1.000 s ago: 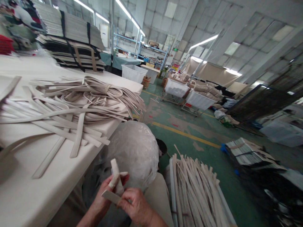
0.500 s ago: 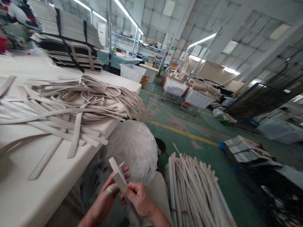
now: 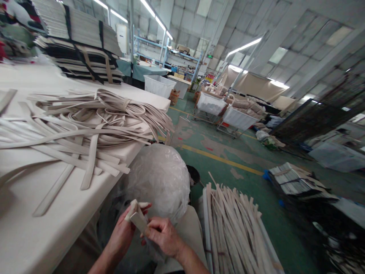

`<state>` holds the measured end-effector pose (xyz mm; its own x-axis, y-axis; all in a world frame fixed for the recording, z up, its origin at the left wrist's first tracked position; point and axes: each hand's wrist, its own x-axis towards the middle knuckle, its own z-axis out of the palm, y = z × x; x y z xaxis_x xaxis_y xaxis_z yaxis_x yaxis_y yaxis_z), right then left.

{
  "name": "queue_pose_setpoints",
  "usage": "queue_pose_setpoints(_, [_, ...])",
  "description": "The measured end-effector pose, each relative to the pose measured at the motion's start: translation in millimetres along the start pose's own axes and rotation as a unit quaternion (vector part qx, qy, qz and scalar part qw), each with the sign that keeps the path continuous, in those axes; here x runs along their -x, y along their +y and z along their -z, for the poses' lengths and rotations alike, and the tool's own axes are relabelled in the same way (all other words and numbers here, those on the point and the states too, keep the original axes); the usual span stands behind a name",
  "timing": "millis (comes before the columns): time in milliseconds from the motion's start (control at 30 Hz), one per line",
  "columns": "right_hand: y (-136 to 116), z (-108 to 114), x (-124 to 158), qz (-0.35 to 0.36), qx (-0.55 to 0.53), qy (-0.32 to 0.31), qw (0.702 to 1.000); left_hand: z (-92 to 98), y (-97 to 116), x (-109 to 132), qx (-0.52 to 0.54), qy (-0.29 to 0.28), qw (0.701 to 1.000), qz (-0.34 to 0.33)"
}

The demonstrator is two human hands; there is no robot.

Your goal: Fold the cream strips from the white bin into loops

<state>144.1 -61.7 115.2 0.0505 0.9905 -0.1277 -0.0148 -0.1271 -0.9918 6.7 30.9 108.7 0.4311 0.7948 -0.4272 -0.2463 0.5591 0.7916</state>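
Note:
Low in front of me, both hands are on a beige fabric strap. My right hand pinches it between thumb and fingers, and its flat end sticks out past the fingertips. My left hand, with pale coverings on the thumb and a finger, is closed on the strap's upper part. The lower part of the strap is blurred and partly hidden below my hands. Just beyond them stands a round bundle wrapped in clear plastic. To the right, a bin is full of long beige straps.
On the left is a pale table bearing a heap of loose straps. Behind that heap stands a tied stack of fabric sheets. Farther off, white carts and a strapped stack stand on the green floor.
My left thumb and fingers have closed onto the strap's upper part, which they were open beside before. Both hands have shifted slightly left and the strap end sits lower.

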Motion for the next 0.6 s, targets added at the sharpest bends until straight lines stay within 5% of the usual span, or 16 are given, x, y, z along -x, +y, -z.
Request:
queue_pose_setpoints(133, [6.3, -5.2, -4.9, -0.092, -0.052, 0.052, 0.993, 0.3, -5.8, 2.8, 0.011, -0.040, 0.999, -0.018])
queue_pose_setpoints(367, [4.9, -10.5, -9.5, -0.096, -0.051, 0.079, 0.991, 0.1, -7.8, 9.6, -0.092, -0.126, 0.985, -0.071])
queue_pose_setpoints(600, [13.3, -23.5, -8.0, -0.107, -0.002, 0.086, 0.991, 10.9, -14.2, -5.2, -0.058, 0.013, 0.997, -0.040])
